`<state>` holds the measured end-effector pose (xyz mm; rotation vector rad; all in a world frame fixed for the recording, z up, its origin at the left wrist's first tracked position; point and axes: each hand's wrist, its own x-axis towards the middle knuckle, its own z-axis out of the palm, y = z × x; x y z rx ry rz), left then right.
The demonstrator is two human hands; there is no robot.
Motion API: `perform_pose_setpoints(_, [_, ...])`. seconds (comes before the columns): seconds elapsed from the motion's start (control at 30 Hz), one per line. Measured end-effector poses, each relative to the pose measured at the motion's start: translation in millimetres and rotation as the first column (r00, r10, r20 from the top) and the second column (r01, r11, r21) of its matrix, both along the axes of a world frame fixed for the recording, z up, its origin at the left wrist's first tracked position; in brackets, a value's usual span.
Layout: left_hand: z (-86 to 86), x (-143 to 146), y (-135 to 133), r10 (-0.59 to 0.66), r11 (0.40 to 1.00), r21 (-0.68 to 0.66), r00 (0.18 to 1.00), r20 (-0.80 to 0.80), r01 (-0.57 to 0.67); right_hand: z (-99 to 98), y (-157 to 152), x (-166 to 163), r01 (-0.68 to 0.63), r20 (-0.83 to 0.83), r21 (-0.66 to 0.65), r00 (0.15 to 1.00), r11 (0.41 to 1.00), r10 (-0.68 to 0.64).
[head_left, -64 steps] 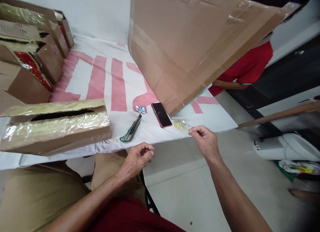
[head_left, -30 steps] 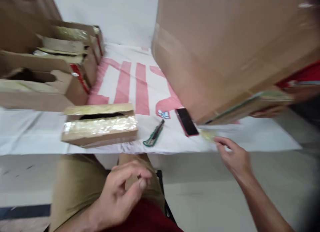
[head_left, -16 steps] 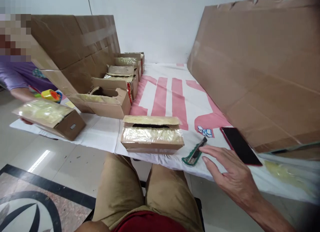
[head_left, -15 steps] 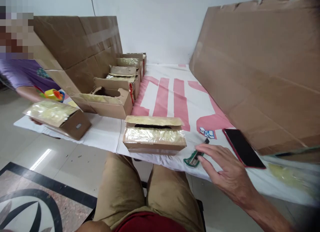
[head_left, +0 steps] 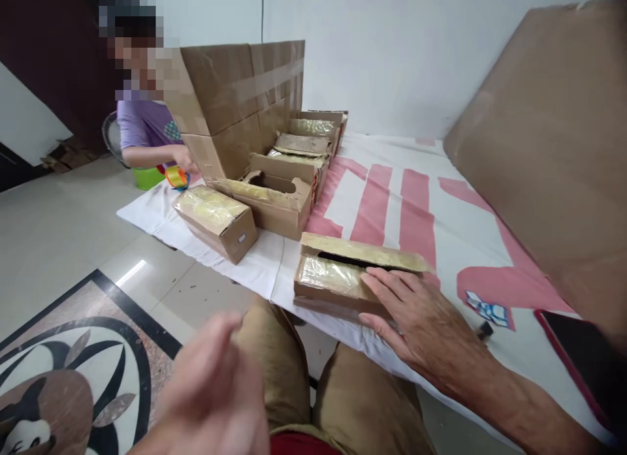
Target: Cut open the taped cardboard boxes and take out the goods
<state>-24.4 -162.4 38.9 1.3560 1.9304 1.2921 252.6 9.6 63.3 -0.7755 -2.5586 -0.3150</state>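
My right hand (head_left: 416, 324) lies over the right end of a small cardboard box (head_left: 337, 279), its fingers stretched out across the taped top. That box has a lifted flap along its back and a dark slot under it. Low in the view is my left hand (head_left: 210, 376), raised in front of my legs and blurred by motion; its fingers cannot be made out. Behind my right wrist only the dark end of a utility knife (head_left: 484, 331) shows, the rest being hidden.
Another taped box (head_left: 215, 220) sits to the left, before a row of open boxes (head_left: 274, 200) along a tall cardboard panel (head_left: 230, 89). A co-worker's hand (head_left: 183, 160) is by a tape roll (head_left: 176, 177). A phone (head_left: 578, 357) and blue-white scraps (head_left: 487, 308) lie right.
My right hand has left the utility knife and reached the box. My left hand has come up into view. The co-worker's hand has left the left-hand box. The view has swung left.
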Motion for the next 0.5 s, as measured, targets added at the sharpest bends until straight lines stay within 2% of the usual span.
perform_pose_setpoints(0.07, [9.4,-6,60,0.064,0.984,0.17,0.992,-0.112,-0.044,-3.3,6,-8,0.027,-0.006,0.027,1.0,0.999,-0.027])
perform_pose_setpoints(0.13, [15.4,-22,115,0.155,0.934,0.356,0.895,-0.418,0.005,-3.9,11,-14,0.047,0.003,0.051,0.999,0.998,-0.047])
perform_pose_setpoints(0.17, [16.4,-33,139,0.213,0.928,0.374,0.823,-0.527,0.0,-3.3,12,-16,0.047,0.017,0.066,0.999,0.997,-0.048])
perform_pose_setpoints(0.23, [13.0,-57,175,0.226,0.962,0.27,0.698,-0.68,-0.049,-1.6,15,-21,0.041,0.054,0.104,0.997,0.994,-0.047])
perform_pose_setpoints(0.3, [4.5,-79,193,0.176,0.984,0.155,0.608,-0.774,-0.087,-0.1,18,-24,0.047,0.074,0.134,0.996,0.99,-0.057])
perform_pose_setpoints(0.37, [-4.5,-98,198,0.128,0.991,0.087,0.549,-0.826,-0.101,1.5,21,-24,0.051,0.069,0.135,0.996,0.99,-0.06])
perform_pose_setpoints(0.43, [-8.6,-114,196,0.112,0.992,0.067,0.528,-0.842,-0.102,4.8,21,-24,0.055,0.032,0.118,0.998,0.991,-0.059])
perform_pose_setpoints(0.5, [-6.6,-132,195,0.12,0.991,0.067,0.546,-0.829,-0.116,11.6,18,-22,0.06,-0.008,0.097,0.998,0.994,-0.059])
